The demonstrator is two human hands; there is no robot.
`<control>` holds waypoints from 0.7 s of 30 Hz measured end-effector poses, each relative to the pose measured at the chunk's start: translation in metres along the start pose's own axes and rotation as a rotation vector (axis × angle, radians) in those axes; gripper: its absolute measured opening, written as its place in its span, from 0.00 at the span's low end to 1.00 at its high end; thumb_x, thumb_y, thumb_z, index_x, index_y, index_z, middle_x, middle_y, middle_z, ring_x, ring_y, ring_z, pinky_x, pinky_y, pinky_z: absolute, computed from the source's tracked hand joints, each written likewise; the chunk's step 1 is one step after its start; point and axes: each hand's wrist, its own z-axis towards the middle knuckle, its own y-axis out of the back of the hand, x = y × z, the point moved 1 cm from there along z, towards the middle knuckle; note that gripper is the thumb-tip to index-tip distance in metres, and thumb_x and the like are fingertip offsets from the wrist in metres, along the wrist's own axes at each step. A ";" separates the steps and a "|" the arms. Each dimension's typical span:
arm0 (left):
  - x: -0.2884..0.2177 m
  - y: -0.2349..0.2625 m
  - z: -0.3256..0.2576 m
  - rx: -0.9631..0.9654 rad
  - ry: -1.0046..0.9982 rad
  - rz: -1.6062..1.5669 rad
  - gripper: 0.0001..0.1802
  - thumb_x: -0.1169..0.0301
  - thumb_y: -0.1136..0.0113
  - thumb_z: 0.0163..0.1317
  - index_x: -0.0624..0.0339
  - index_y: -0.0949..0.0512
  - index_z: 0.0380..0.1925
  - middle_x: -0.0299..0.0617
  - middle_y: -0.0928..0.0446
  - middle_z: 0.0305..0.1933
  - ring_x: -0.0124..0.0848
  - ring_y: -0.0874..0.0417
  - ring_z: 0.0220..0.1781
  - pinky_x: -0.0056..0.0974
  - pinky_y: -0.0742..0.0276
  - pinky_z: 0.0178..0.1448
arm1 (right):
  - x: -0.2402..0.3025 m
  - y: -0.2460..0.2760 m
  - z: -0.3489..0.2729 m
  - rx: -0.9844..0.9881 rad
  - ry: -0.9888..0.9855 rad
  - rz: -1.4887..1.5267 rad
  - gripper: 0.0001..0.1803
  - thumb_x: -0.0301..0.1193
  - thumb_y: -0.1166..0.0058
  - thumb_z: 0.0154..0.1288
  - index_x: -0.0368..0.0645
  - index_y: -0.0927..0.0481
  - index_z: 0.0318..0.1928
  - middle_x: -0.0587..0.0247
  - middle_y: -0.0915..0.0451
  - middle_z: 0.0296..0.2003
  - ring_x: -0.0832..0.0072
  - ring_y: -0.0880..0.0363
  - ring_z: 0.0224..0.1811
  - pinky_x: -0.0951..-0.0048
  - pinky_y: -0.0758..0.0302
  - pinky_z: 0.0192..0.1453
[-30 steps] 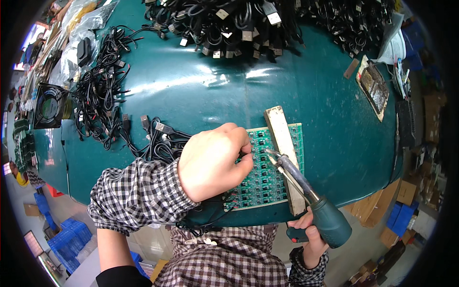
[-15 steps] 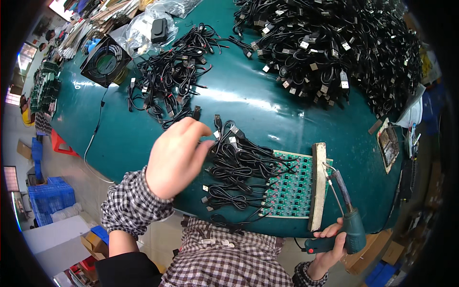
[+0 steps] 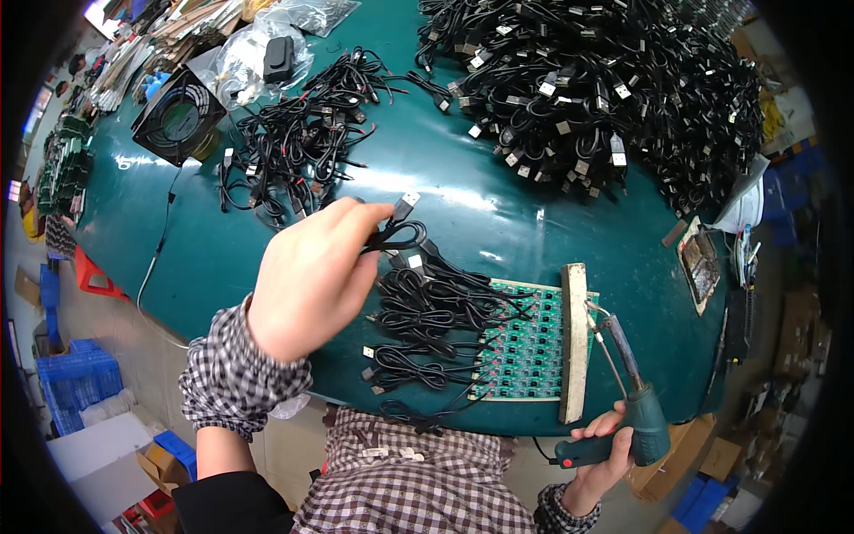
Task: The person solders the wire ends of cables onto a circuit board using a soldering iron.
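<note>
Near the middle of the table my left hand (image 3: 311, 271) is closed on a coiled black USB cable (image 3: 398, 235); its silver plug points up and away. Just right of and below it, several bundled black USB cables (image 3: 414, 303) lie in a row, their ends reaching a green circuit board panel (image 3: 525, 351). Across the panel's right side lies a long pale bar (image 3: 574, 347). My right hand (image 3: 609, 454) grips a dark green soldering gun (image 3: 648, 423) by its handle at the front edge. The gun's tip sits beside the bar's upper part.
A tall heap of black USB cables (image 3: 578, 98) covers the far right. A smaller cable pile (image 3: 298, 133) lies at the far left, beside a black fan (image 3: 180, 117) with a trailing cord. At the right edge rests a stained tray (image 3: 700, 265).
My left hand now has a coiled USB cable lifted in its fingers. My right hand keeps its hold on the soldering gun. The whole view has shifted slightly.
</note>
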 end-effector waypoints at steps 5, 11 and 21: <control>-0.013 -0.016 0.026 0.009 -0.312 0.186 0.21 0.81 0.42 0.47 0.63 0.23 0.45 0.41 0.25 0.38 0.39 0.23 0.37 0.40 0.24 0.40 | 0.000 0.000 0.005 0.028 0.008 0.026 0.26 0.37 0.45 0.69 0.27 0.33 0.55 0.59 0.26 0.29 0.71 0.23 0.30 0.66 0.14 0.31; 0.009 -0.055 0.052 0.226 -0.491 0.109 0.15 0.81 0.42 0.44 0.61 0.25 0.36 0.42 0.24 0.49 0.42 0.24 0.52 0.43 0.26 0.58 | 0.004 0.009 0.003 -0.027 -0.015 0.020 0.26 0.39 0.45 0.69 0.27 0.32 0.54 0.60 0.27 0.29 0.72 0.24 0.29 0.66 0.14 0.32; 0.019 -0.043 0.067 0.589 -0.368 -0.343 0.11 0.81 0.40 0.50 0.56 0.20 0.34 0.35 0.19 0.51 0.42 0.28 0.68 0.65 0.49 0.74 | 0.020 0.011 0.010 -0.038 -0.012 0.074 0.26 0.40 0.46 0.70 0.27 0.32 0.54 0.61 0.27 0.28 0.72 0.24 0.29 0.66 0.16 0.31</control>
